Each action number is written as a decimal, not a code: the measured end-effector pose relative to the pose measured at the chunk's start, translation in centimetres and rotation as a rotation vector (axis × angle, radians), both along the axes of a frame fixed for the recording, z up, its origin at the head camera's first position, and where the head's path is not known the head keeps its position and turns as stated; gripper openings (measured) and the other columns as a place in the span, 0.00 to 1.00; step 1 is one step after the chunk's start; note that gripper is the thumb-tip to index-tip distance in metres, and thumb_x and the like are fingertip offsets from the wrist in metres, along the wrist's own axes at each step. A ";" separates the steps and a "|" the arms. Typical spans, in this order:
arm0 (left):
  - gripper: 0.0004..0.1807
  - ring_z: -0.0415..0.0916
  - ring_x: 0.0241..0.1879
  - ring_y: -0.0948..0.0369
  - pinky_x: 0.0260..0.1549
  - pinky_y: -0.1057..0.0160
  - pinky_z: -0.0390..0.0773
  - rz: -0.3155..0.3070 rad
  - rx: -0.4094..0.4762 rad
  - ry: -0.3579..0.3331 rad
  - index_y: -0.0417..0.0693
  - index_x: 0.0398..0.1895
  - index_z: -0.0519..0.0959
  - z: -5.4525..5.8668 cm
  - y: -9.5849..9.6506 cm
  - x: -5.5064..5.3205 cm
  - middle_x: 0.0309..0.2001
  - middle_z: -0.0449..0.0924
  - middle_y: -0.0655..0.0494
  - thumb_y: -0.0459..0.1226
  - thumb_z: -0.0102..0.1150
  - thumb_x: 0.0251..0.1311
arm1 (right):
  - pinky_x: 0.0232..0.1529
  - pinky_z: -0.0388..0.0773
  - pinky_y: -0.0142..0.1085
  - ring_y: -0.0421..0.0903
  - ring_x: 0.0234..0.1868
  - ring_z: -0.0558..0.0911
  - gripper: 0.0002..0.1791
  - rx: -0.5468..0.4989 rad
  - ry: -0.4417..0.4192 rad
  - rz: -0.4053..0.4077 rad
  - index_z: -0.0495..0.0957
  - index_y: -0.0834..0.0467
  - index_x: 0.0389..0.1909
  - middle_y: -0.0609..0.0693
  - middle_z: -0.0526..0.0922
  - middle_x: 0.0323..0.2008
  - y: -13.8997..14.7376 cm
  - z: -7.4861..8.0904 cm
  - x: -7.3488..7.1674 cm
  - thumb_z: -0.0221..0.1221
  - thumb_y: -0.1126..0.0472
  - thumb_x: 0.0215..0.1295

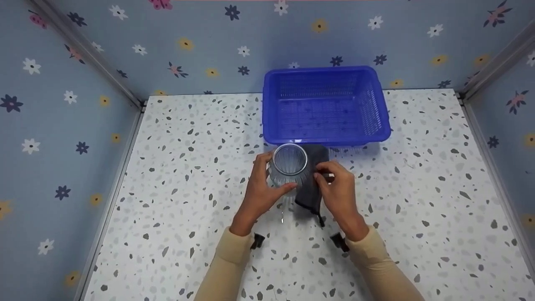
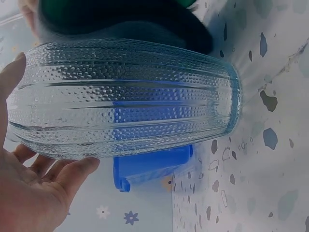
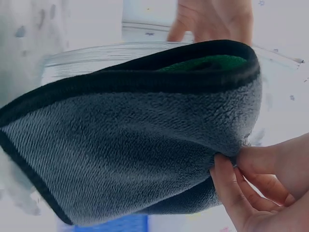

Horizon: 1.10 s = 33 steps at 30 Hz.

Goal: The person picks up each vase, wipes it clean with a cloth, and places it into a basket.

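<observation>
A clear glass vase (image 1: 289, 161) with ribbed, dimpled sides stands upright on the speckled table, its round mouth upward. My left hand (image 1: 264, 193) grips it from the left, thumb at the near side and fingers round the far side; the left wrist view shows the fingertips against the glass (image 2: 130, 101) near its upper part. To the right of the vase hangs a folded grey cloth (image 3: 135, 130) with black edging and a green inner side. My right hand (image 1: 340, 190) pinches this cloth between thumb and fingers. The cloth covers part of the vase in the right wrist view.
A blue plastic basket (image 1: 326, 141) with slotted walls stands right behind the vase and cloth, against the flowered back wall (image 1: 217, 50). Flowered panels also enclose the table (image 1: 175, 175) on the left and right.
</observation>
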State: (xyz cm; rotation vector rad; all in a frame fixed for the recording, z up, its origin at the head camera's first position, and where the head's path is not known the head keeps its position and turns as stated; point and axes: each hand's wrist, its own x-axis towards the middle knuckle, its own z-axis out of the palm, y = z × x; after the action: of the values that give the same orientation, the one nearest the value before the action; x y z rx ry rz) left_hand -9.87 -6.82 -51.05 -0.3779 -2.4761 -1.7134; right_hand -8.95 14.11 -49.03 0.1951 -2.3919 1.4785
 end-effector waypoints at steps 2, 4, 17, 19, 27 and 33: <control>0.47 0.65 0.75 0.50 0.66 0.45 0.76 -0.001 -0.002 0.008 0.44 0.71 0.66 -0.1 0.0 0.0 0.73 0.66 0.46 0.46 0.84 0.52 | 0.40 0.87 0.42 0.56 0.40 0.88 0.08 0.005 -0.024 -0.002 0.85 0.69 0.40 0.61 0.88 0.37 0.1 -1.1 -0.2 0.67 0.80 0.62; 0.47 0.65 0.75 0.49 0.65 0.45 0.76 -0.002 -0.011 0.017 0.43 0.71 0.66 -0.1 0.0 0.0 0.73 0.65 0.45 0.45 0.84 0.53 | 0.42 0.86 0.44 0.57 0.41 0.89 0.08 0.015 -0.056 0.001 0.85 0.70 0.40 0.62 0.88 0.37 0.2 -2.2 -0.3 0.67 0.81 0.61; 0.47 0.63 0.76 0.48 0.66 0.45 0.75 -0.005 -0.016 0.003 0.44 0.71 0.65 -0.3 -0.1 0.0 0.75 0.64 0.44 0.46 0.84 0.53 | 0.37 0.82 0.40 0.55 0.34 0.87 0.07 0.075 -0.180 0.016 0.85 0.68 0.36 0.62 0.88 0.33 -0.1 -6.6 -1.0 0.68 0.80 0.59; 0.48 0.63 0.76 0.49 0.66 0.45 0.75 -0.002 -0.016 0.002 0.44 0.71 0.65 -0.3 -0.1 0.0 0.75 0.64 0.44 0.46 0.84 0.53 | 0.38 0.83 0.42 0.55 0.35 0.87 0.07 0.070 -0.184 0.019 0.85 0.69 0.36 0.62 0.88 0.33 -0.1 -6.7 -1.0 0.68 0.80 0.59; 0.47 0.65 0.74 0.51 0.66 0.47 0.75 -0.006 -0.005 -0.005 0.45 0.71 0.66 -0.2 0.0 0.0 0.74 0.65 0.46 0.46 0.84 0.52 | 0.38 0.83 0.39 0.55 0.35 0.88 0.07 0.047 -0.171 0.010 0.86 0.69 0.36 0.61 0.89 0.33 0.1 -5.8 -0.7 0.69 0.80 0.59; 0.47 0.64 0.75 0.49 0.66 0.44 0.74 -0.009 -0.002 -0.009 0.43 0.70 0.66 -0.2 -0.1 0.1 0.74 0.65 0.44 0.46 0.83 0.53 | 0.40 0.83 0.39 0.55 0.37 0.88 0.06 0.028 -0.121 -0.004 0.86 0.68 0.38 0.61 0.89 0.35 0.4 -3.4 -0.3 0.69 0.78 0.62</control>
State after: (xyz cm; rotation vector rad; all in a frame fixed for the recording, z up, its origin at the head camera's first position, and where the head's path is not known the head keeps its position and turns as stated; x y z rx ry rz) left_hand -9.81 -6.91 -51.26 -0.3832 -2.4858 -1.7200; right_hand -9.25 14.46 -52.39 0.1107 -2.5074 1.4952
